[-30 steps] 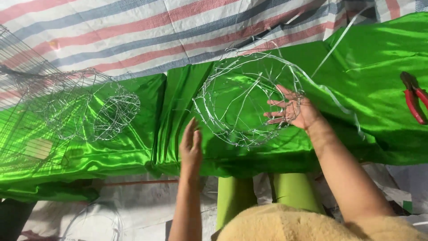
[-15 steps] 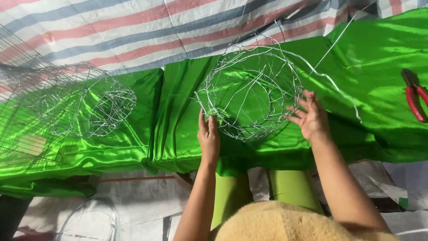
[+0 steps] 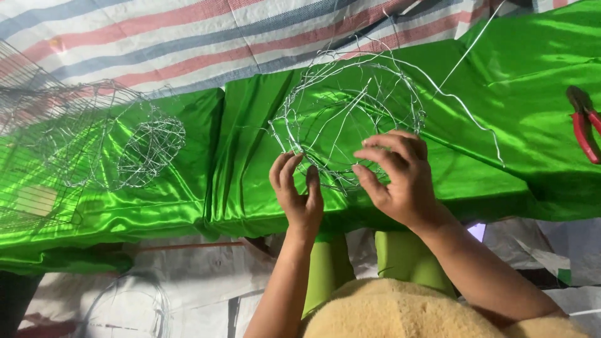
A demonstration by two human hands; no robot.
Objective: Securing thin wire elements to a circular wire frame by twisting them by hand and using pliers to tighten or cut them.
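Note:
A round cage of thin silver wire (image 3: 350, 112) rests on shiny green cloth (image 3: 513, 125) in the middle of the head view. My left hand (image 3: 299, 194) grips the cage's near-left rim with thumb and fingers curled around the wire. My right hand (image 3: 397, 178) holds the near-right rim, fingers bent over the wire strands. A long loose wire end (image 3: 463, 103) trails off the cage toward the right.
A smaller wire ball (image 3: 150, 150) and a larger wire mesh form (image 3: 44, 144) lie on the cloth at left. Red-handled pliers (image 3: 583, 125) sit at the right edge. A striped tarp (image 3: 188, 44) lies beyond. A wire coil (image 3: 125, 307) rests on the floor.
Both hands have closed in on the wire cage's near rim: the left rose from the cloth's edge, the right slid from the cage's right side toward the middle.

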